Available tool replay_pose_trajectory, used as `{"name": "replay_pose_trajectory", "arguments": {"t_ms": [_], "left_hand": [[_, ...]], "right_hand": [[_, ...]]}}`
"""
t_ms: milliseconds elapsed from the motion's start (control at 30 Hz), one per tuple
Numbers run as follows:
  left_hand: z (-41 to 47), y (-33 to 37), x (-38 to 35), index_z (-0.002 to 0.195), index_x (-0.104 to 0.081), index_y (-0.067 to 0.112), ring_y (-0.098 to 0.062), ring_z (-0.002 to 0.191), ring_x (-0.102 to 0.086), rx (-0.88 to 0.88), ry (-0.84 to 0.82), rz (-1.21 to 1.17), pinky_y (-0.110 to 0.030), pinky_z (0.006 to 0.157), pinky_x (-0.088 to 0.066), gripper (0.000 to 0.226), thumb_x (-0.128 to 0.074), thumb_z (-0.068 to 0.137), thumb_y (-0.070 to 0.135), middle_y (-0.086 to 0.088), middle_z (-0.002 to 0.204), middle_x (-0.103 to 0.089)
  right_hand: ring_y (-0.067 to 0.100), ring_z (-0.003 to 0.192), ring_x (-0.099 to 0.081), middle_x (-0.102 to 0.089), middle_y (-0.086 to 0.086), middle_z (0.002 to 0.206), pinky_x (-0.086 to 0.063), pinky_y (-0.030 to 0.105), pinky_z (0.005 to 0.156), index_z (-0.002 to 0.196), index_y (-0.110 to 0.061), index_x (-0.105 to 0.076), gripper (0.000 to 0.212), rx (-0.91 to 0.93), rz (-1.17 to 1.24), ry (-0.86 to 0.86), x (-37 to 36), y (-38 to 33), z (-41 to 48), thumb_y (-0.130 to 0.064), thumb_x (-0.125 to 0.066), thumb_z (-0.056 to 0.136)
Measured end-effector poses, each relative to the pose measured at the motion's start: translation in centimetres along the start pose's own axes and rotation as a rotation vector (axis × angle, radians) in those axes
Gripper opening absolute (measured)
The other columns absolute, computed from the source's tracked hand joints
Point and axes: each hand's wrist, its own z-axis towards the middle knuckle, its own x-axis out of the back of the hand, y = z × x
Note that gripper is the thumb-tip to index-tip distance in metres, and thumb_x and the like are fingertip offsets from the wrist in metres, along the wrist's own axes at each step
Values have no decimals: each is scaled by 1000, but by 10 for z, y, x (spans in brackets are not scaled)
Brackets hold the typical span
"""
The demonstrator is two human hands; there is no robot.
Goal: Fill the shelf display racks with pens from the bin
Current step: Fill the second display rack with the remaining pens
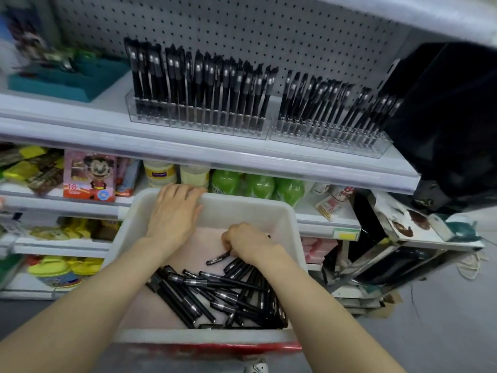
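Loose pens (220, 297): slim black barrels with clear grip sections and pale printing; heaped crosswise in the near half of the bin, a few spread toward its middle.
Bin (255, 201): rectangular tub of white translucent plastic with a rolled rim and rounded corners; its floor shows pinkish through the plastic. It stands in front of the lower shelves.
Right hands entry, right hand (247, 242): knuckles up inside the bin, fingers curled and gripping loose pens; one barrel sticks out to the left beneath the fingers.
Left hand (174, 211): palm down on the bin's far rim, fingers extended across it, gripping nothing.
Red edge (215, 348): a glossy strip below the bin's near wall; what it belongs to cannot be told.
Left rack (199, 122): clear acrylic tray divided into narrow slots, packed with racked pens (199, 84) standing upright, caps up.
Right rack (328, 141): same clear slotted tray, just beside the left one; its pens lean rightward.
Shelf (161, 146): smooth white board with a clear price rail, carrying both racks.
Pegboard (242, 28): grey perforated back panel behind the racks.
Teal tray (67, 82): matte compartmented box left of the racks; contents blurred.
Black object (451, 117): glossy dark mass at the shelf's right end.
Green bottles (258, 185): rounded plastic, on the shelf below.
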Motion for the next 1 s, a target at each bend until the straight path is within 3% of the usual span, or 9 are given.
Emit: {"name": "replay_pose_trajectory", "arguments": {"t_ms": [167, 233, 300, 400, 500, 700, 767, 867, 1000], "left_hand": [[19, -1, 8, 116, -67, 18, -31, 96, -56, 57, -71, -57, -42, 85, -46, 52, -26, 96, 42, -6, 106, -65], [32, 6, 16, 115, -68, 17, -30, 97, -57, 48, -25, -101, -42, 83, -48, 49, -28, 98, 41, -5, 108, -65], [49, 18, 26, 119, -67, 15, -29, 103, -57, 33, 40, -148, -42, 86, -49, 37, -38, 102, 32, -6, 113, -65], [79, 45, 42, 124, -63, 13, -25, 109, -55, -15, 121, -205, -40, 91, -46, 31, -45, 101, 25, -5, 118, -63], [114, 70, 48, 129, -59, 13, -24, 111, -52, -101, 170, -214, -42, 91, -48, 32, -48, 99, 19, -4, 121, -59], [174, 111, 28, 129, -57, 5, -31, 116, -50, -331, 172, -46, -41, 89, -52, 53, -70, 78, -6, -11, 127, -56], [187, 118, 18, 126, -59, 2, -33, 111, -53, -356, 164, 43, -40, 91, -49, 59, -74, 70, -7, -15, 125, -58], [196, 124, 10, 122, -60, -1, -36, 103, -56, -352, 166, 111, -42, 92, -48, 60, -77, 65, -6, -18, 118, -60], [193, 129, 7, 120, -62, -3, -37, 101, -59, -331, 190, 106, -42, 90, -50, 62, -75, 60, -11, -18, 114, -62]], "right_hand": [[22, 87, -59, -66, 9, 103, -46, 29, 75, 100, -17, -61, 13, -7, 408, 188, 9, 25, 0, -11, -60, 88], [11, 69, -57, -66, 5, 93, -45, 19, 67, 105, -12, -62, 15, -1, 674, 266, 24, 33, -8, -9, -63, 90], [7, 61, -57, -60, -3, 85, -51, 21, 66, 107, -12, -63, 16, 24, 834, 321, 44, 45, -17, -9, -65, 91], [14, 66, -64, -62, 1, 83, -57, 35, 78, 106, -10, -67, 14, 40, 1027, 380, 77, 69, -31, -9, -65, 92], [19, 75, -63, -65, 9, 85, -59, 30, 75, 106, -3, -68, 15, 4, 1214, 583, 114, 95, -45, -7, -60, 94], [16, 64, -65, -68, 5, 70, -59, 37, 72, 83, -17, -66, 13, -236, 1056, 1073, 168, 169, -45, -19, -61, 95], [9, 57, -63, -67, 2, 67, -55, 27, 64, 80, -19, -64, 14, -303, 987, 1185, 182, 184, -41, -20, -61, 94], [2, 58, -64, -70, 3, 76, -50, 14, 60, 98, -12, -67, 11, -327, 891, 1254, 199, 196, -31, -20, -60, 95], [16, 76, -71, -73, 5, 83, -58, 36, 82, 109, -10, -70, 24, -325, 795, 1211, 206, 203, -10, -26, -63, 93]]}}
